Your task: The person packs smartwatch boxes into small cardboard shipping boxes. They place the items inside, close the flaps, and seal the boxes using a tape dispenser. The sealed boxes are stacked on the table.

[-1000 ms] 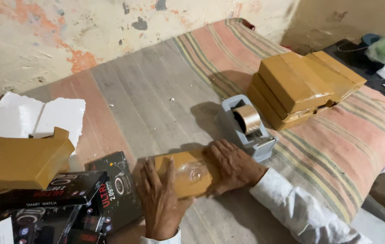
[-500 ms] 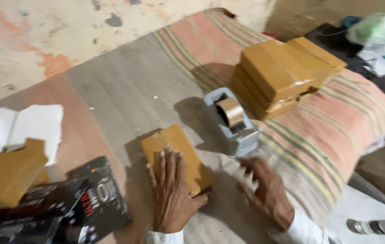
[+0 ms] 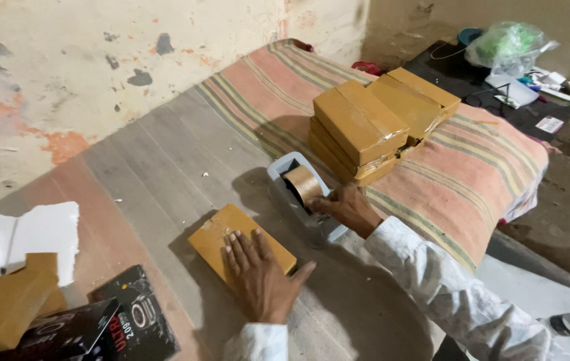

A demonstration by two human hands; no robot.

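- Parcel pinned flat under open left hand, long axis diagonal.
- Dispenser just right of it; right hand closed at tape.

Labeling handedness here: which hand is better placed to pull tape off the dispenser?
Right. The right hand already rests on the grey tape dispenser, beside the brown roll. The left hand lies flat on the brown-wrapped box, likely holding it down.

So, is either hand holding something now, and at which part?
Nothing is lifted. The left hand lies flat on the brown wrapped box, near its end. The right hand touches the grey tape dispenser beside the tape roll.
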